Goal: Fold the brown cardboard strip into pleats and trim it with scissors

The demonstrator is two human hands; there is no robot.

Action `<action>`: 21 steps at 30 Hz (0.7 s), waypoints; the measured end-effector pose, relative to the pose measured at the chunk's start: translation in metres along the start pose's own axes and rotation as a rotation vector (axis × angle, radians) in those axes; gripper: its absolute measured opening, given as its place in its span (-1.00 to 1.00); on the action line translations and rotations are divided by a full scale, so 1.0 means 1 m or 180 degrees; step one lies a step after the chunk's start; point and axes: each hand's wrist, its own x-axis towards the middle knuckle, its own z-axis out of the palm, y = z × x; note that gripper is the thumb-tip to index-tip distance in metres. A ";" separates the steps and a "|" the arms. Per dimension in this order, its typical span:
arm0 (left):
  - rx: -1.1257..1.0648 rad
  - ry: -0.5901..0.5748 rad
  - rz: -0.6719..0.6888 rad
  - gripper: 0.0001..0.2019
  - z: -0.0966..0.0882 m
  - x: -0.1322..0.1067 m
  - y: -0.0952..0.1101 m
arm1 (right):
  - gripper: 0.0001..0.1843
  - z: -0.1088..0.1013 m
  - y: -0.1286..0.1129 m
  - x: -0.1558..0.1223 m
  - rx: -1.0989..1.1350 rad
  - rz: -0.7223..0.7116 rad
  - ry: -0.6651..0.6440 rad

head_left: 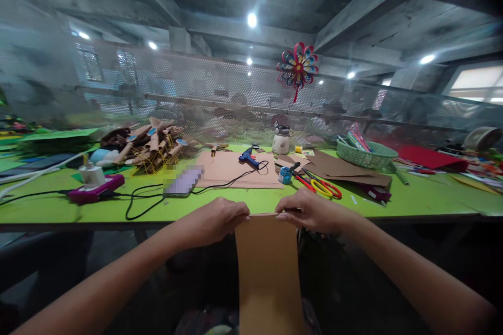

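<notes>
A long strip of brown kraft paper [269, 272] hangs down from the front edge of the green table toward my lap. My left hand [226, 217] pinches its upper left corner between thumb and fingers. At the upper right corner, my right hand [308, 210] pinches the same top edge, which looks slightly folded or curled. Just beyond my hands lies a flat stack of light brown sheets [220, 170], with a blue glue gun [249, 158] resting on it.
Red- and yellow-handled scissors [322, 187], a small blue jar [285, 175] and dark brown sheets [338, 165] lie right of centre. A green basket [367, 154] stands behind. Leftward are a phone [183, 182], a purple power strip [96, 188], black cables and bundled paper rolls [155, 146].
</notes>
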 end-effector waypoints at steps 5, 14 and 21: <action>-0.0710 -0.0448 -0.0238 -0.71 -0.012 0.006 -0.010 | -0.65 -0.005 0.017 0.007 0.0650 0.0123 -0.0579; -0.1087 -0.0426 -0.0418 -0.61 -0.005 0.015 -0.022 | -0.57 -0.011 0.023 0.004 0.1379 0.0482 -0.0536; -0.1486 -0.0144 0.0168 -0.71 -0.027 0.002 0.021 | -0.57 -0.023 -0.012 -0.020 0.2741 -0.0417 0.0609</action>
